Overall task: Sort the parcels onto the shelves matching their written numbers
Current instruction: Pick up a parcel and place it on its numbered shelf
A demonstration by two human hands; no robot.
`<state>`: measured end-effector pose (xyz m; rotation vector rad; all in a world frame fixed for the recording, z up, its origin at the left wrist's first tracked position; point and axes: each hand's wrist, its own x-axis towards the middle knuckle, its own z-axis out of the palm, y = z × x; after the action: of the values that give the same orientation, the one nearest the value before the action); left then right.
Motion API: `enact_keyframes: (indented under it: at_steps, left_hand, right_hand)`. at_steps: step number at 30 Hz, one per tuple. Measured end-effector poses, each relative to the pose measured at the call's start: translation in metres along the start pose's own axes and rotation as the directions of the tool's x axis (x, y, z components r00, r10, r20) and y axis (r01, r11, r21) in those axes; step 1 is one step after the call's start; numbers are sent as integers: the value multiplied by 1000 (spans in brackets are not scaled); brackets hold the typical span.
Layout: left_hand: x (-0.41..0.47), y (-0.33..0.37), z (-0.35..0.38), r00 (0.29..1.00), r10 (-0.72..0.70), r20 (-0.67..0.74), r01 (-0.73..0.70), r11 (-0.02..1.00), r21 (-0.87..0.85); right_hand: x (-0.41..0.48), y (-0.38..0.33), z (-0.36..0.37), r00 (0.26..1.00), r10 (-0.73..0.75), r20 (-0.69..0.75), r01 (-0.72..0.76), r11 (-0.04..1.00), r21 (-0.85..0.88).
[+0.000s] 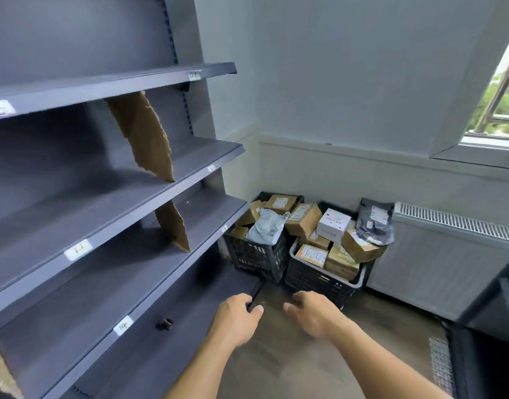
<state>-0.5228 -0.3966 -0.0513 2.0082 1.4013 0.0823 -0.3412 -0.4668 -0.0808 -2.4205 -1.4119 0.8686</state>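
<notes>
we reach toward parcels (303, 220) heaped in two crates (256, 259) on the floor (279, 358) beside the shelves (126, 203). right grip (312, 312) released; left grip (236, 318) we cannot tell. pulling a low box could topple the leaning pile.

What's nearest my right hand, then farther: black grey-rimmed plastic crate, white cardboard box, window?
1. Black grey-rimmed plastic crate, just ahead of the right hand.
2. White cardboard box, farther back, atop the brown parcels.
3. Window, far upper right.
</notes>
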Motion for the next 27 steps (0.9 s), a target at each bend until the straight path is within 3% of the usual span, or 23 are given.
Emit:
enact_keyframes:
  at_steps: [16,27]
  left_hand:
    - [203,65,5,969,177,170,-180,984,3]
    - [299,112,32,956,163,243,-182,982,56]
  right_hand:
    - [133,38,-71,954,271,-130,-256,959,124]
    - [214,82,-99,934,352,-62,-335,923,189]
